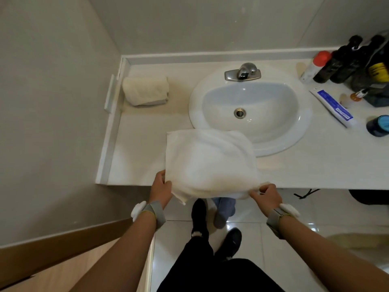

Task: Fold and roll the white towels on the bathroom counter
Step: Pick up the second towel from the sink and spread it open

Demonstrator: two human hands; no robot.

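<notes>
A white towel, folded into a rough rectangle, lies over the front edge of the bathroom counter and overlaps the sink rim. My left hand pinches its near left corner. My right hand grips its near right corner. Both near corners hang just past the counter edge. A second white towel, rolled up, rests at the counter's back left corner by the wall.
An oval sink with a metal faucet fills the counter's middle. At the right stand dark bottles, a red-capped can, a toothpaste tube and a blue-lidded jar. Walls close the left and back.
</notes>
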